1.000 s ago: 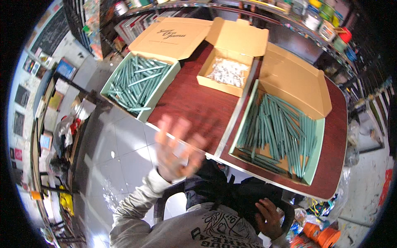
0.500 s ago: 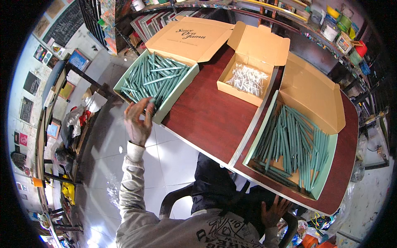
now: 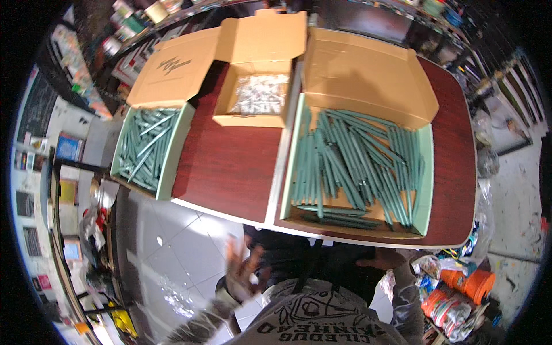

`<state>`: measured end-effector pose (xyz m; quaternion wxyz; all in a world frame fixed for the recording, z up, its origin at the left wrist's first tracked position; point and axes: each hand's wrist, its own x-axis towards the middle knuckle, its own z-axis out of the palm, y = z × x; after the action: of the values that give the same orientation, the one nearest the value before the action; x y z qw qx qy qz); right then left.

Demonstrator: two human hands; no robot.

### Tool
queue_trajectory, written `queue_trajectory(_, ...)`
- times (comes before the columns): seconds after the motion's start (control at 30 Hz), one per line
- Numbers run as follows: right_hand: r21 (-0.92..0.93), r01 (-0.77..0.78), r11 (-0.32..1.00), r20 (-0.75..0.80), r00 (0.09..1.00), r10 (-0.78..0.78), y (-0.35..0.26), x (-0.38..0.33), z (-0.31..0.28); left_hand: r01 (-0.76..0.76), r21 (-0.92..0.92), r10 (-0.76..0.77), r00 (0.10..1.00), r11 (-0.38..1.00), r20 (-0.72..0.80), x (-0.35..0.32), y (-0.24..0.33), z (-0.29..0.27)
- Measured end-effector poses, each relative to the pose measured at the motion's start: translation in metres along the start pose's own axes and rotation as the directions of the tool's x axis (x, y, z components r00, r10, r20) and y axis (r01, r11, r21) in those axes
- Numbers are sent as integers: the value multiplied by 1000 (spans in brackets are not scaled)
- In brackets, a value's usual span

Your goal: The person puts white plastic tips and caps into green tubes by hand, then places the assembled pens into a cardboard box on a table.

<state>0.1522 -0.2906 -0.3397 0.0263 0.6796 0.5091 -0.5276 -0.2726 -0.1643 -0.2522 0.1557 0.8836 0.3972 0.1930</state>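
Note:
My left hand (image 3: 244,267) is off the table, above my lap beside the front edge. It is blurred by motion, but its fingers look spread and nothing shows in them. My right hand (image 3: 380,259) lies on my thigh just below the table edge, dim and partly shaded, its fingers stretched out. Nearest to it on the table stands a large open box (image 3: 426,167) with slim green pen-like sticks (image 3: 351,167) inside. Another open box (image 3: 179,152) at the left holds more green sticks (image 3: 146,146). Between them, farther back, a small brown box (image 3: 247,119) contains small white pieces (image 3: 261,95).
The dark red table (image 3: 230,178) has a pale strip between its two halves. Raised cardboard lids (image 3: 368,69) stand behind the boxes. To the right on the floor are orange containers (image 3: 471,284) and plastic bags. A rack (image 3: 54,213) runs along the left.
My left hand has come away from the left box, back and right toward my lap. The view has turned right, so the boxes appear shifted left. My right hand stays by my thigh.

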Motion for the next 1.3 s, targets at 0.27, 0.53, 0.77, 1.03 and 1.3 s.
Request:
queue_trajectory(0.27,-222,-23,975,-617,777,-122,1,14,69,368,99,-377,921,924,95,-25,0,119)
queue_trajectory(0.53,-388,60,920,4,998,-63,-97,-53,5,326,272,-374,916,905,146,-28,-153,207)
queue_trajectory(0.77,-210,750,628,120,657,-745,-235,-95,-139,515,138,-507,857,846,-93,19,-92,153)
queue_trajectory(1.03,-762,537,363,-164,382,-910,-375,145,-256,630,116,-630,775,768,-39,13,-67,129)
queue_trajectory(1.3,-802,311,510,-175,694,-698,-412,200,-229,597,-529,-162,741,603,652,38,11,-41)
